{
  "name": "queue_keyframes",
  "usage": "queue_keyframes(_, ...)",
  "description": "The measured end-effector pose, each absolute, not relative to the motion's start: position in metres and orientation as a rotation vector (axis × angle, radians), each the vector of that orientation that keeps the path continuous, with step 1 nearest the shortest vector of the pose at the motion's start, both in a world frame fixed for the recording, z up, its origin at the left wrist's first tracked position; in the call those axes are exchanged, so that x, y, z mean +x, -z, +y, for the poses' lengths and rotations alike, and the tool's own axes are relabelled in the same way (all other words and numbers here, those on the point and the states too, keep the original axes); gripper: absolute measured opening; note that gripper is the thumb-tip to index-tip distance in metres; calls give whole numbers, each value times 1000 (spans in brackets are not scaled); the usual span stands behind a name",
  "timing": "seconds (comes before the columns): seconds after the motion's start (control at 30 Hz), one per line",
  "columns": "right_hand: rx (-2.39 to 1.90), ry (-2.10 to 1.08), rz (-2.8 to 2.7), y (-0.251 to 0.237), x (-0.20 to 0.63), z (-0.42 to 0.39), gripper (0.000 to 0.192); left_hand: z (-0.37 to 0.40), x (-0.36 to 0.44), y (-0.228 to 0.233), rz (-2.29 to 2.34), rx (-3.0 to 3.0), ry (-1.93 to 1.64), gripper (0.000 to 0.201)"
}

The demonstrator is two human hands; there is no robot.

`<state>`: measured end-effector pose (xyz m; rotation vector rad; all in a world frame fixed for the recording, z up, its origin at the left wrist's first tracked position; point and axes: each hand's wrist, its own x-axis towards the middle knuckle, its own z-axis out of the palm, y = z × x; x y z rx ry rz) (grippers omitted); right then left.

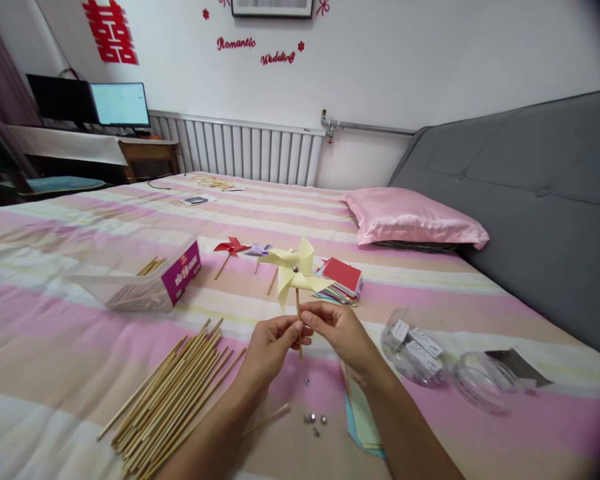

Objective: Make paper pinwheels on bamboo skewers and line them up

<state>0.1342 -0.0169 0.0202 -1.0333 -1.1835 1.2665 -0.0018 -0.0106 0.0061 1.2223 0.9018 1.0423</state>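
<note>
A: Listing the item in hand: one yellow pinwheel [295, 270], folded paper sails fixed by a metal pin to a thin wooden stick, held upright above the striped bedspread [55, 347]. The stick is pinched from both sides by the left hand [270, 350] and the right hand [341, 333], fingertips almost touching.

B: How much is judged finished?

A: The yellow piece appears assembled. Two more are laid flat beyond it: a red pinwheel [230, 248] and a lilac pinwheel [259, 251].

B: And what is left?

A: Plenty of stock, by the look of it. A loose bundle of bamboo sticks [173, 393] is spread just left of the hands; a clear plastic box [140, 280] with more sticks lies behind. Coloured paper squares [343, 279] are stacked beside the yellow sails, and further sheets [363, 417] lie under the right forearm.

B: Small parts?

A: Round shiny pins [315, 420] are scattered near the wrists; a clear round container [415, 350] and its lid [485, 381] rest to the right.
</note>
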Motion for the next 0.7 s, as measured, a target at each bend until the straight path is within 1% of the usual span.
queue_keyframes(0.13, -979, -1313, -1174, -17, 128, -17, 29, -10, 0, -5, 854, 1239, -999, 33)
queue_keyframes(0.27, -971, -1292, -1172, -18, 128, -18, 27, -9, 0, -2, 856, 1261, -990, 34)
queue_keyframes(0.47, -1015, -1270, -1163, -19, 128, -17, 22, -7, -1, 3, 897, 1324, -954, 27)
queue_keyframes(0.57, -1023, -1266, -1166, -17, 129, -16, 24, -8, 0, 3, 940, 1358, -928, 22)
queue_keyframes(0.7, -1004, -1281, -1174, -13, 130, -15, 26, -10, 0, 1, 971, 1415, -904, 20)
